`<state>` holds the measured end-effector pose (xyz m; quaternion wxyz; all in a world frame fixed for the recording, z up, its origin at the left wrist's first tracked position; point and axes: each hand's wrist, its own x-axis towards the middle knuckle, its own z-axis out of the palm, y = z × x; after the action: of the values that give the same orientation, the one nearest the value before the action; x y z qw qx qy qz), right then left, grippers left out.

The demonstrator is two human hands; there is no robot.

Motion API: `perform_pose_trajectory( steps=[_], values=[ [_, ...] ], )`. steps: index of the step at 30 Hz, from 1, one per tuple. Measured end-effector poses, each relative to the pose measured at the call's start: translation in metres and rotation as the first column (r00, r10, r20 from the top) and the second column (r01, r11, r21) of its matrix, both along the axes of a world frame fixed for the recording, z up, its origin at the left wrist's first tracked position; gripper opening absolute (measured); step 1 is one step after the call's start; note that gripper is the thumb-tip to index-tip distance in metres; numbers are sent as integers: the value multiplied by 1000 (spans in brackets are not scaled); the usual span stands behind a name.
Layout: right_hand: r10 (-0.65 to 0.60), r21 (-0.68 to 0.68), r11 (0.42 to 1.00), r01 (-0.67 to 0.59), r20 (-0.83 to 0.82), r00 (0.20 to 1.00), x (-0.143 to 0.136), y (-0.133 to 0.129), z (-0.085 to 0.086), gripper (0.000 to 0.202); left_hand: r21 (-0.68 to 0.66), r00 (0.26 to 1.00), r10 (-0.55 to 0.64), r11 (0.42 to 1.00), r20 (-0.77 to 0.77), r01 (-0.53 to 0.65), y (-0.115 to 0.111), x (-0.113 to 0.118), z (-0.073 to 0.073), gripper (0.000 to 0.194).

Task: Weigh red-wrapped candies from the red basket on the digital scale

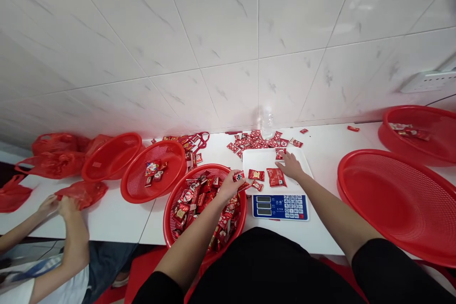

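Note:
My left hand [231,185] holds a small red packet [239,176] between its fingers, above the right rim of a red basket [167,218] full of wrapped sweets. On the white tray of the scale [263,159] lie a larger red packet [276,177], a red and gold packet [256,175] and a smaller one [257,185]. My right hand [290,166] is over the tray's right part, fingers apart, touching or close beside a red packet [280,153] near the back edge. The scale's blue keypad panel [280,207] faces me.
Loose red packets [254,140] and a clear bottle [267,123] are by the wall. Red baskets stand left [133,190] and right [395,199]. At the far left, another person's hands [59,204] hold a red bag [87,193].

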<state>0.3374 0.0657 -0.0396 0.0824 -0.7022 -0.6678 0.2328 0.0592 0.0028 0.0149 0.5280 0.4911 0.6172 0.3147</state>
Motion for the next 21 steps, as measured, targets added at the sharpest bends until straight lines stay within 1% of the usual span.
perform_pose_trajectory(
  steps=[4,7,9,11,13,14,15,17,18,19,20,21],
  values=[
    [164,-15,986,-165,-26,986,-22,1,3,61,-42,999,37,998,21,-36,-8,-7,1,42],
    [289,-17,957,-290,-51,956,-36,-5,11,55,-46,999,43,998,-30,-44,-13,-7,4,42],
    [359,-12,933,-360,-41,932,-40,-11,16,51,-27,996,40,999,-81,-42,-15,-9,4,41],
    [387,16,922,-387,-11,922,-39,-20,20,49,40,987,37,999,-154,-31,-18,-15,3,36],
    [358,63,932,-358,13,934,-36,-33,19,49,126,952,33,992,-304,6,-20,-29,1,28],
    [334,89,938,-334,16,942,-34,-40,17,50,155,910,34,987,-414,33,-21,-37,0,25],
    [312,111,944,-312,14,950,-31,-48,14,50,173,845,39,983,-534,64,-23,-45,-1,24],
    [279,148,950,-276,0,960,-27,-64,6,50,187,666,45,972,-745,144,-25,-59,-3,28],
    [271,165,950,-265,-11,963,-25,-72,2,49,186,578,40,963,-815,196,-27,-63,-5,31],
    [266,182,949,-257,-25,964,-24,-79,-1,48,177,511,23,951,-859,255,-27,-65,-7,33],
    [261,200,948,-249,-40,964,-24,-85,-3,47,148,468,-19,937,-883,316,-28,-64,-10,34],
    [257,219,946,-239,-56,965,-24,-90,-5,47,89,443,-92,925,-892,370,-27,-62,-14,35]
  ],
)
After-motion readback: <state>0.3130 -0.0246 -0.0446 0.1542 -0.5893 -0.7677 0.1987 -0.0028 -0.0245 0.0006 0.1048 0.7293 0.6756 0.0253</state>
